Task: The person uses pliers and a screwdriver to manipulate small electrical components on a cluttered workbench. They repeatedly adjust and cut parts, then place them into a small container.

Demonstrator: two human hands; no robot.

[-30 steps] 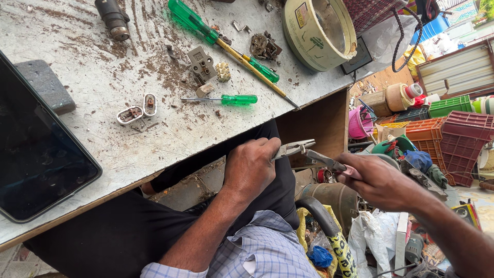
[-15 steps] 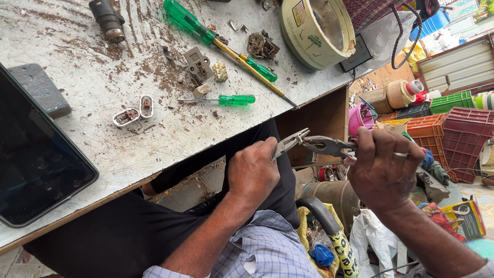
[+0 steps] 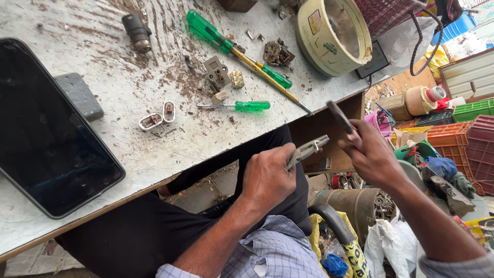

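While a small metal part (image 3: 307, 150) is gripped in the closed left hand (image 3: 267, 177) near the middle of the frame, a dark tool (image 3: 340, 117) is held in the closed right hand (image 3: 371, 157) just beside it.

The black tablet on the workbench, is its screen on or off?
Off, as far as shows: the flat black tablet lies face up on the scratched grey workbench, its glass dark, showing only faint reflections.
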